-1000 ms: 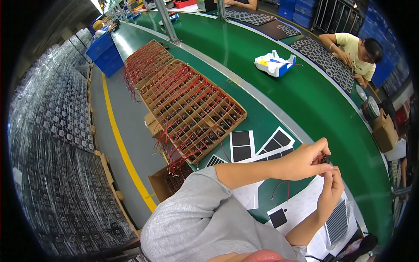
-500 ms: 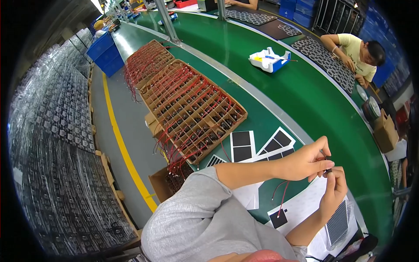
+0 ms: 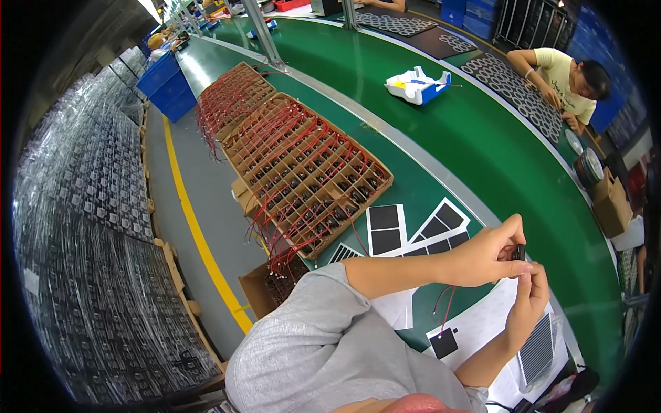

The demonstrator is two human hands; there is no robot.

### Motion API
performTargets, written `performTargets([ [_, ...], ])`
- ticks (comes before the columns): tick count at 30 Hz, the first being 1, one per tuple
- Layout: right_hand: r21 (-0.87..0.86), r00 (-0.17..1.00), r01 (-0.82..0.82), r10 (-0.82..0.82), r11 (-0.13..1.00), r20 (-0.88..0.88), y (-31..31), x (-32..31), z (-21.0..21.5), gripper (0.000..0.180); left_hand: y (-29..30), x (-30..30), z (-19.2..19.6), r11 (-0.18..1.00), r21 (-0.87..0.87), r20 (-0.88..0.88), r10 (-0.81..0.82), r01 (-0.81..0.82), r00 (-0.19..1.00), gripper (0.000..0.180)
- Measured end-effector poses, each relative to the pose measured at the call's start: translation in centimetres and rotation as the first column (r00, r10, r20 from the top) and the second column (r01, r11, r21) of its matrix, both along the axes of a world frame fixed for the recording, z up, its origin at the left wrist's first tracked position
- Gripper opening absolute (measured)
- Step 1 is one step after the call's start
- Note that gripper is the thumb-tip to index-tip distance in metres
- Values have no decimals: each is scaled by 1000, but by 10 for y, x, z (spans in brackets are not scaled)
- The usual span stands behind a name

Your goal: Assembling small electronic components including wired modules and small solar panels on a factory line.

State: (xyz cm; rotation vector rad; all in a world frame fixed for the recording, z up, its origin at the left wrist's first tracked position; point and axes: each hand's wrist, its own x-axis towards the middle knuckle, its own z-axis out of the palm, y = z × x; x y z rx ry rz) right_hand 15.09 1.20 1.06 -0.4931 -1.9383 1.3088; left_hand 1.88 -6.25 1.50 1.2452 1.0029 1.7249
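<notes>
now the white and blue tray [image 3: 418, 85] on the green belt [image 3: 482, 131] sits further right than a second ago, so the belt is carrying it along. the small black square [image 3: 444, 342] on its red wires [image 3: 444, 310] was lifted off the white paper [image 3: 475, 323] half a second ago and now lies on it again, just left of the right wrist. both hands have stayed together at near right. the left hand [image 3: 485, 258] pinches a small dark part [image 3: 518, 252] between thumb and fingers, and the right hand [image 3: 529, 303] meets it from below with fingertips closed narrow on the same part. counted: two cardboard grids [image 3: 303, 172] full of red-wired pieces at centre left, three dark panels [image 3: 413, 227] on white backing beside them, one ribbed panel [image 3: 537, 351] at near right, one person [image 3: 564, 72] at far right
</notes>
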Motion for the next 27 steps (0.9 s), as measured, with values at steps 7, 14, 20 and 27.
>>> performTargets([
  [7,48,990,-77,82,996,-113,1,-1,-2,14,-3,-1,4,987,-12,207,-156,162,966,26],
  [14,36,991,-68,72,997,-117,1,-2,-2,14,0,-1,0,990,7,266,-136,139,954,28],
  [20,7,994,-36,37,999,-101,3,2,-2,16,4,1,-8,1000,14,135,-20,19,991,33],
  [27,-53,1000,-29,29,998,0,7,6,0,18,4,2,-6,991,-17,259,-124,133,958,31],
])
